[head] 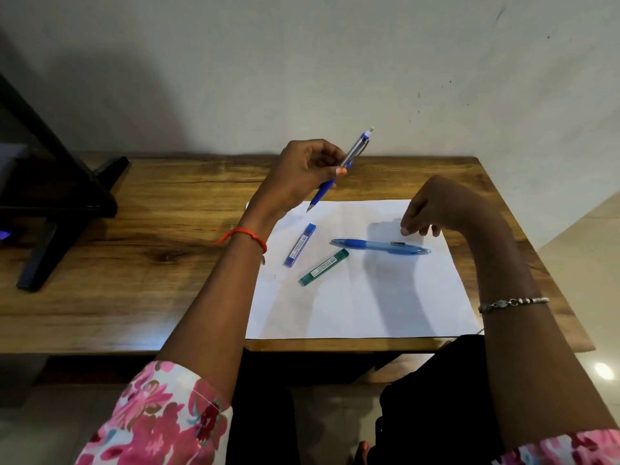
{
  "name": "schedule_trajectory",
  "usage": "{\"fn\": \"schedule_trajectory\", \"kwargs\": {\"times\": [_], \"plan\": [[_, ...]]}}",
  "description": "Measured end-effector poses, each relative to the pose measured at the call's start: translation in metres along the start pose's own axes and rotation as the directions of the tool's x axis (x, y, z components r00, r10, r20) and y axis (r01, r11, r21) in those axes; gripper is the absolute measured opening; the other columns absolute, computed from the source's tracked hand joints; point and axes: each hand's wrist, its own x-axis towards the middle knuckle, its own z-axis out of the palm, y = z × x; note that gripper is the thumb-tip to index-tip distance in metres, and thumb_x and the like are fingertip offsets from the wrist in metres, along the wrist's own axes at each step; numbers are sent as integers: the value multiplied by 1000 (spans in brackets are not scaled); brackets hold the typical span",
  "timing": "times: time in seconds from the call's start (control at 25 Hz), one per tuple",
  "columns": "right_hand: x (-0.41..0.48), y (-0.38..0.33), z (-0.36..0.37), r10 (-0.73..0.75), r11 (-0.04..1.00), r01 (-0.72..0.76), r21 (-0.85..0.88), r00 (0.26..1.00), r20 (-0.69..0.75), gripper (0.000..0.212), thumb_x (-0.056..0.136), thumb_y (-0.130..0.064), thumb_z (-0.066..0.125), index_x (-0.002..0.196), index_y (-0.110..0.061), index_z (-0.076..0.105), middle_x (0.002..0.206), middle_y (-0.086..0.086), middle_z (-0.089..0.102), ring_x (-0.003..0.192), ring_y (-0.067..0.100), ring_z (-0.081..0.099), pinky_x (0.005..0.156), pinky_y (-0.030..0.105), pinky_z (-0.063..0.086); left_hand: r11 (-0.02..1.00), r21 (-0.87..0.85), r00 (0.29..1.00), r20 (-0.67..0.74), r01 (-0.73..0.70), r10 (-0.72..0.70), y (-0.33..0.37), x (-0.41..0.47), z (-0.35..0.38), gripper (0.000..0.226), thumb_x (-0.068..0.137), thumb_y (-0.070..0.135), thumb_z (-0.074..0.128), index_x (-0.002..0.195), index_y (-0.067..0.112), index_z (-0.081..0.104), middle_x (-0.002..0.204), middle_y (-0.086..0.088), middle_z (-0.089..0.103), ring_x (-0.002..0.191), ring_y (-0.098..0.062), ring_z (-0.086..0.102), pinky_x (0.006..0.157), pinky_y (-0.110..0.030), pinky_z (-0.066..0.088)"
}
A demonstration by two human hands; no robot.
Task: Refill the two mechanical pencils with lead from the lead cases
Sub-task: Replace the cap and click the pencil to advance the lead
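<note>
Head view: a white rectangular sheet of paper [369, 307] lies on a brown wooden table [151, 229], its near edge along the table's near edge.

The left hand [298, 172] is raised above the sheet's far left corner, wrist bent back and palm turned to the right. Its thumb and fingers are curled round the barrel of a mechanical pencil with a clear body and a dark blue grip [352, 152]. The pencil is tilted, its metal tip pointing down at the sheet's far edge and its white eraser end up and to the right, against the wall. A red thread bracelet [246, 234] circles the left wrist, beside the sheet's left edge. The forearm runs back to a pink floral sleeve [161, 421].

The right hand [436, 206] hangs over the sheet's far right part, wrist arched and knuckles up. Its fingers droop loosely curled toward the paper, with nothing seen in them. A silver chain bracelet [513, 303] sits on the right forearm, past the sheet's right edge.

A light blue mechanical pencil with a metal clip [379, 246] lies flat on the sheet just under those fingertips, apart from them, tip to the left. A blue translucent lead case [300, 245] lies on the sheet's left part. A green translucent lead case [324, 267] lies slanted just beside it, nearer the middle.

A black angled stand [50, 196] rests on the table well left of the sheet.
</note>
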Motion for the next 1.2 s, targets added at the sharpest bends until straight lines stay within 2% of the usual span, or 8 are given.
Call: {"fn": "schedule_trajectory", "kwargs": {"times": [0.24,0.36,0.6,0.76,0.92,1.04,1.12,1.2], "plan": [[5,-7,8,8,998,-3,-62,997,81,12,74,0,72,85,-2,74,66,5,65,55,11,55,46,19,40,996,-92,1000,-6,-4,4,0,0,1,14,83,-1,62,88,12,60,82,-2,64,74,-15,62,67,-24,57],[5,-8,8,-3,1000,4,-28,1000,22,11,74,-3,73,85,-1,74,65,5,64,54,10,54,45,19,40,994,-109,1000,-12,-5,3,0,0,0,16,83,-1,62,85,15,60,83,-2,64,74,-16,62,69,-26,58],[5,-5,9,-19,998,21,-53,999,44,10,73,-2,72,82,-4,75,60,3,64,53,9,55,42,17,40,991,-134,1000,-4,-2,2,-1,1,0,18,83,-1,62,83,17,60,83,-3,63,74,-16,62,68,-25,58],[8,-5,9,-8,1000,8,-8,999,45,12,75,-4,73,86,1,74,67,8,66,56,12,57,45,19,41,992,-125,1000,-8,-6,5,-1,1,0,18,83,-1,61,85,16,60,83,-2,63,75,-16,62,68,-25,59],[11,-5,12,6,999,-3,-42,997,79,17,69,-4,77,86,-1,75,75,11,69,60,14,58,48,21,43,993,-114,1000,-8,-1,0,-2,1,-1,18,83,0,62,85,17,60,83,-2,63,76,-17,62,70,-27,59],[13,-6,14,-1,997,4,-82,999,37,18,69,-5,78,84,2,74,79,17,70,55,16,57,48,23,44,994,-109,1000,-8,1,-2,-2,1,0,16,83,0,62,86,16,60,84,-3,63,76,-15,62,69,-26,58],[12,-9,14,-60,996,56,-76,997,-42,16,72,-7,75,83,4,73,72,16,68,50,14,57,48,22,45,995,-97,1000,-10,5,-6,-1,1,0,16,83,0,62,87,15,60,84,-2,63,77,-15,62,69,-26,58],[9,-16,11,-180,970,209,127,962,-204,10,77,-5,70,85,0,73,66,11,66,46,6,57,49,19,47,995,-102,1000,-10,10,-11,0,1,0,17,83,0,62,85,17,60,83,-2,63,76,-16,62,69,-28,58]]}}
